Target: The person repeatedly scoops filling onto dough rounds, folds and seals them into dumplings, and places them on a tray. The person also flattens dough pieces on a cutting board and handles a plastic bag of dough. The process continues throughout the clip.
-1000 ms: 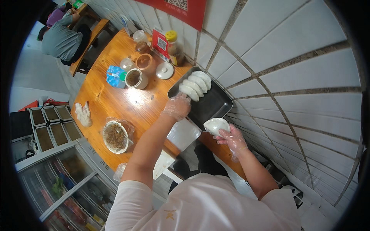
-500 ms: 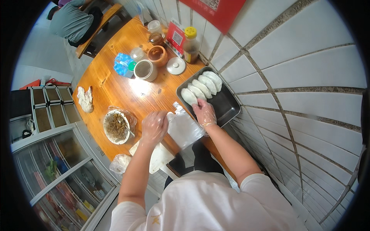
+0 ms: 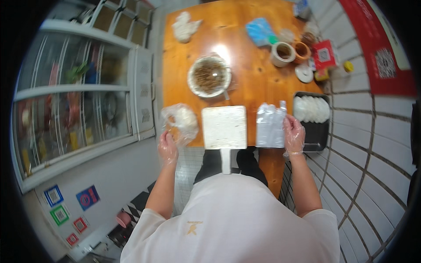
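My left hand [image 3: 168, 148], in a clear plastic glove, is at the near edge of a clear plastic bag [image 3: 180, 139] with pale dough [image 3: 187, 118] inside; its fingers are closed on the bag's edge. On the right, my gloved right hand [image 3: 294, 135] hovers between a stack of thin plastic sheets [image 3: 269, 127] and a dark tray [image 3: 316, 136]. Its fingers are loosely bent and apart, with nothing seen in them. Several white dumplings [image 3: 312, 109] lie in a row in the tray's far half. Between my hands sits a square white board with a handle [image 3: 224, 127].
A bowl of brown filling [image 3: 208, 77] with a spoon stands beyond the board. Farther left is a lump of dough [image 3: 184, 27]. Jars [image 3: 283, 53], a white lid [image 3: 304, 73] and a blue packet [image 3: 259, 31] stand back right, beside the tiled wall [image 3: 351, 114].
My right hand has let go of the dumpling in the tray and drawn back left. My left hand has moved left to the dough bag. The view has turned and now faces the table squarely.
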`<state>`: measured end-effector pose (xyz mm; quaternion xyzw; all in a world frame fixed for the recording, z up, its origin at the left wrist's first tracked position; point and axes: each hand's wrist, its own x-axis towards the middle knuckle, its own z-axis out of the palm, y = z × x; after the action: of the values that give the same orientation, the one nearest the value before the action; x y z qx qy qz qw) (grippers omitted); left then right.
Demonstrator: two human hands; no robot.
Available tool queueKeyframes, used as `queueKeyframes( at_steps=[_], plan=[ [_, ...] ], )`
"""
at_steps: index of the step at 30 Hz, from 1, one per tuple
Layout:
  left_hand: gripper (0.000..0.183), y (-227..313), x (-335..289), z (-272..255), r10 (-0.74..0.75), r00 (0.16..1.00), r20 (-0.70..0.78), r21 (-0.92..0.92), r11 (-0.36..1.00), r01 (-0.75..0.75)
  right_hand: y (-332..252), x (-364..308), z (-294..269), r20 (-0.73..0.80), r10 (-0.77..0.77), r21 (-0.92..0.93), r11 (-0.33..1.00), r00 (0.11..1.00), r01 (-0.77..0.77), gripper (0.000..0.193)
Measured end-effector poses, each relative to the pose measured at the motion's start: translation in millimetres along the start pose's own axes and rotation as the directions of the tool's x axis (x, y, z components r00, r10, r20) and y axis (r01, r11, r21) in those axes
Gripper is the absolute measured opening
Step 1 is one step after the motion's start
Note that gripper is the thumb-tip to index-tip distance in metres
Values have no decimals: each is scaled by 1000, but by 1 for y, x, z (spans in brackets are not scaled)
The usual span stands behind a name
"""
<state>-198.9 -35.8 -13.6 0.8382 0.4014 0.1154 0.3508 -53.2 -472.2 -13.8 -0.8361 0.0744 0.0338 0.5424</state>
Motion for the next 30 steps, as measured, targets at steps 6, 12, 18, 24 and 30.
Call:
queueKeyframes(
  at_steps=[6, 12, 18, 24, 30],
  plan=[
    [34, -25, 46, 3, -94, 923, 372, 327, 944, -36, -103, -55, 154, 606, 28, -279, 944, 795, 179, 45],
    [43, -30, 86, 16, -49, 839, 542, 208, 975, -77, -146, -73, 313, 569, -203, -558, 616, 797, 556, 47],
    [61, -29, 98, 6, 384, 674, 631, 35, 854, -519, -115, -34, 312, 230, -2, -169, 985, 973, 42, 23],
    [79, -19, 96, 29, 355, 642, 679, 87, 830, -551, -106, -45, 314, 231, -4, 217, 975, 973, -47, 25],
    [72, -24, 80, 61, 297, 839, 455, -57, 950, -306, -116, -43, 331, 742, -8, -439, 749, 670, 496, 72]
  ],
)
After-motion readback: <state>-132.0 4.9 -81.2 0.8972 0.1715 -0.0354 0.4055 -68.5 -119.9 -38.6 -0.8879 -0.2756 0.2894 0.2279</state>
